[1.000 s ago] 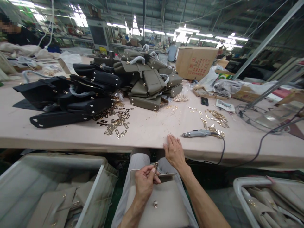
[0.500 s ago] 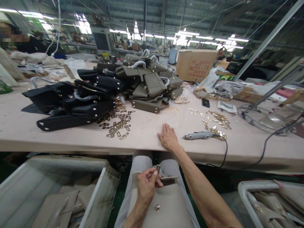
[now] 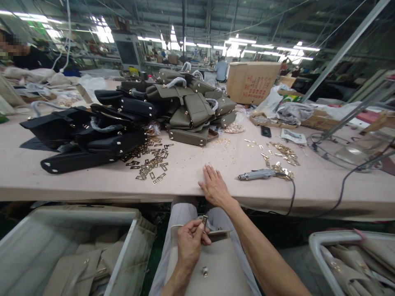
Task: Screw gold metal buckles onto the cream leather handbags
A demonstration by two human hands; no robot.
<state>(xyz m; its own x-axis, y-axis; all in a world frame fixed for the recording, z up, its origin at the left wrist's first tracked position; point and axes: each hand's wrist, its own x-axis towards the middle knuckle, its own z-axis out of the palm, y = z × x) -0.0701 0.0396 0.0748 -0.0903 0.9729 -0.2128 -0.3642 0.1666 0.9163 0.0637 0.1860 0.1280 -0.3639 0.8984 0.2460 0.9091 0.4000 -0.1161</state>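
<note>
My left hand point(image 3: 191, 240) pinches a small metal plate point(image 3: 204, 222) above a beige bag point(image 3: 220, 263) lying on my lap. A small metal clasp point(image 3: 205, 271) sits on the front of this bag. On the table point(image 3: 185, 172), close to its front edge, my right hand point(image 3: 214, 187) lies flat with its fingers spread and nothing in it. A grey electric screwdriver point(image 3: 256, 174) rests to the right of that hand. Loose metal plates point(image 3: 156, 162) are scattered to its left, and more gold pieces point(image 3: 285, 154) lie behind the screwdriver.
Black bags point(image 3: 89, 135) and olive bags point(image 3: 191, 107) are heaped across the table. A cardboard box point(image 3: 253, 82) stands behind. Bins point(image 3: 135, 230) with beige bags flank my legs. A wire stand point(image 3: 333, 150) is at right. A person point(image 3: 220, 70) sits far back.
My right hand has shifted slightly left and nearer the table's front edge, still flat. My left hand keeps its pinch on the metal plate. The view has turned a little.
</note>
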